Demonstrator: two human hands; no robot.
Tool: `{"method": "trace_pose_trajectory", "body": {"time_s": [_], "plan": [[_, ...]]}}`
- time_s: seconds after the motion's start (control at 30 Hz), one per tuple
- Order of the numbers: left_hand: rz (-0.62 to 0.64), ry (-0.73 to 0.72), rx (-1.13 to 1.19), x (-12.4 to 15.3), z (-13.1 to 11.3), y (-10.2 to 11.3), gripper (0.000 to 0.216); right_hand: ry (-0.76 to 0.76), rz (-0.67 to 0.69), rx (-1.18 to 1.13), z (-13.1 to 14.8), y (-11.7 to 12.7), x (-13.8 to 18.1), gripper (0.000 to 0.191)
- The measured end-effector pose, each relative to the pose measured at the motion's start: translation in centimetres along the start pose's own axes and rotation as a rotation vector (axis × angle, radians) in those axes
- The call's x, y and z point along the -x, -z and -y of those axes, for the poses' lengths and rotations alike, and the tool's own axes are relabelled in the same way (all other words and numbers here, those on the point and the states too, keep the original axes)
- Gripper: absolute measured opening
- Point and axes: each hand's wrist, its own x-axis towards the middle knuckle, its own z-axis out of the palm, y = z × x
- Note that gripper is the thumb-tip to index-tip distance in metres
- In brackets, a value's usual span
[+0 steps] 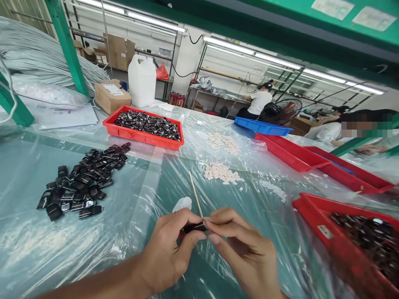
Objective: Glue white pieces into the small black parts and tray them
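Observation:
My left hand (170, 245) is closed around a small glossy black plastic casing (195, 227), pinching it between thumb and fingers. At the casing's right end, my right hand (243, 245) has its thumb and fingertips pressed together on it. A thin wooden stick (195, 193) slants up and away from where the fingertips meet; whether it is held or lies behind them, I cannot tell. Just beyond my left hand lies a translucent white piece (183, 204). Farther out is a pile of small pale pieces (222, 172).
Loose black casings (82, 180) lie heaped at left. A red tray (141, 139) of similar parts stands behind them; another red tray (324, 230) is at right. Empty-looking red trays (289, 153), a blue tray (263, 126), a carton (112, 97) and a white jug (142, 83) stand farther back. People sit beyond.

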Motion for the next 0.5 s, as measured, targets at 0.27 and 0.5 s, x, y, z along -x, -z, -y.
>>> {"method": "trace_pose_trajectory", "body": {"time_s": [0.27,0.5], "plan": [[-0.004,-0.153,-0.084,-1.0,0.2,1.0,0.003,0.082,0.049,0.024,-0.3,-0.1,0.2,0.030],[0.371,-0.108,-0.198,-0.3,1.3,1.0,0.003,-0.172,-0.279,0.369,-9.4,10.8,-5.8,0.043]]}}
